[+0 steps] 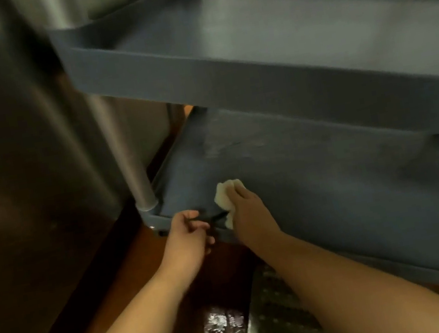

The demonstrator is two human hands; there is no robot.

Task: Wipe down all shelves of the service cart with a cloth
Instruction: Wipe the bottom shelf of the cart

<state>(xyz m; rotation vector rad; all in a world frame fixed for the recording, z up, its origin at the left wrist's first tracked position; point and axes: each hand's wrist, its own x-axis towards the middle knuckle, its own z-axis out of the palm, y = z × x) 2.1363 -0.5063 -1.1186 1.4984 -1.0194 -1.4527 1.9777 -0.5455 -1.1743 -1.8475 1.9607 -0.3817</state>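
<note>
right hand (243,208) pressing the cloth (225,198) on the lower shelf (346,192), fingers curled over it; left hand (187,233) gripping its rim; pale smears farther back, probably unwiped.

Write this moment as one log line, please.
step: wiping lower shelf | right hand: presses cloth near front-left corner | left hand: grips shelf rim | upper shelf: bare
</note>
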